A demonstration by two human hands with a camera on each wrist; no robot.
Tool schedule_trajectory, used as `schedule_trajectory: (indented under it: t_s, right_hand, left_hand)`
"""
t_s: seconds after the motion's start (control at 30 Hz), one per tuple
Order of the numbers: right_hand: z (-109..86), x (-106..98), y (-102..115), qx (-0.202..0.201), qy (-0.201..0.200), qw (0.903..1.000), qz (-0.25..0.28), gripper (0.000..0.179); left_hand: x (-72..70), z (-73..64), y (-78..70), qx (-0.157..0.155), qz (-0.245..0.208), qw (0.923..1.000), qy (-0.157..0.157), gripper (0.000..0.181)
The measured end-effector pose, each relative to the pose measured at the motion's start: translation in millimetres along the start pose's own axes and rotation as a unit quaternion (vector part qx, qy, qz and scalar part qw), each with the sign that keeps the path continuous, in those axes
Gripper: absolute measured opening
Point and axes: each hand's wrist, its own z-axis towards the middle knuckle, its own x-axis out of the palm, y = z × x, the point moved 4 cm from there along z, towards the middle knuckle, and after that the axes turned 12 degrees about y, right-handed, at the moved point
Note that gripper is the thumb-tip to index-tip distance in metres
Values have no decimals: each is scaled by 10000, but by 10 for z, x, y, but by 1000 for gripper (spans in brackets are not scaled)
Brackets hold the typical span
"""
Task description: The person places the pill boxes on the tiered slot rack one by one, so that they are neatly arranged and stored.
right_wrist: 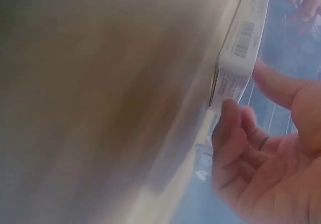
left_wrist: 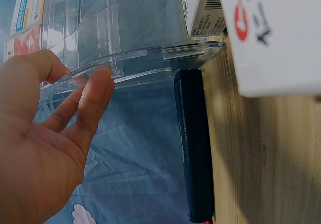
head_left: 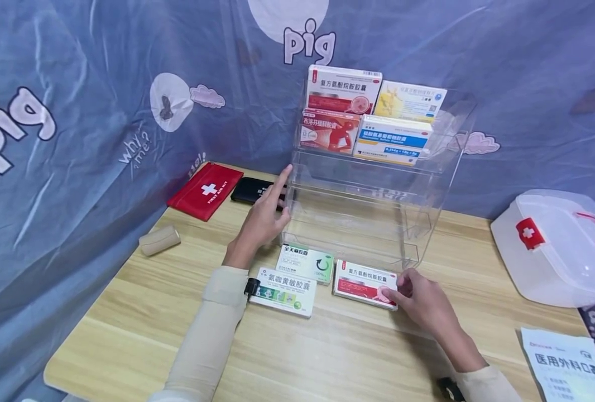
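A clear plastic tiered rack [head_left: 440,187] stands at the back of the table. My left hand [head_left: 262,220] pinches its left side panel; the left wrist view shows the thumb and fingers on opposite sides. In front of the rack lies a red-and-white medicine box [head_left: 360,287], its right end pinched by my right hand [head_left: 425,301]. To its left are a green-and-white medicine box [head_left: 302,261] and, nearer, a white medicine box [head_left: 287,285] with a picture band. The upper tiers hold a red-and-white box [head_left: 342,86], a yellow box [head_left: 410,100], a red box [head_left: 327,131] and a blue-and-white box [head_left: 393,139].
Left of the rack lie a red first aid pouch [head_left: 204,192], a black case [head_left: 247,190] and a beige roll [head_left: 159,241]. On the right are a white lidded kit box [head_left: 533,268] and a mask packet [head_left: 564,360]. Blue printed cloth [head_left: 101,72] hangs behind the table.
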Motion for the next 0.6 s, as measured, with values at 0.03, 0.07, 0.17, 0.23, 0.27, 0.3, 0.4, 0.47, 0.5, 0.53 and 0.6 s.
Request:
schedule_trajectory:
  t_s: [0.03,0.07,0.17,0.23,0.27,0.3,0.4,0.47,0.5,0.53,0.6]
  right_hand:
    - [-15,4,-25,6,73,10000,64,43]
    - [-32,5,-49,22,157,9998,122,47]
    - [-91,13,-115,64,453,9986,248,61]
    - [-129,14,-143,17,579,9979,282,65]
    - [-146,14,-155,-5,598,9979,265,65]
    - [-161,15,-164,-32,613,9978,247,64]
    - [-197,17,-179,-150,592,9979,200,61]
    - [-218,20,-184,-210,574,9979,204,58]
    - [-229,22,-183,-234,565,9979,220,57]
    - [-241,24,-182,-249,559,9978,240,56]
    - [-262,27,-177,-281,562,9975,315,54]
  left_hand:
    - [0,1,-2,10,-2,10000,-2,100]
    - [0,3,-2,18,-5,10000,2,100]
    - [-2,7,-6,38,-12,10000,11,100]
    - [-6,6,-6,41,-7,10000,10,100]
    - [-8,6,-5,44,-6,10000,8,100]
    - [-11,5,-5,43,-5,10000,2,100]
    - [-17,2,-1,43,-26,10000,-7,100]
    - [-16,3,0,49,-38,10000,-3,100]
    - [-14,3,0,53,-43,10000,0,100]
    - [-12,4,0,57,-39,10000,5,100]
    - [-6,7,2,66,-30,10000,11,100]
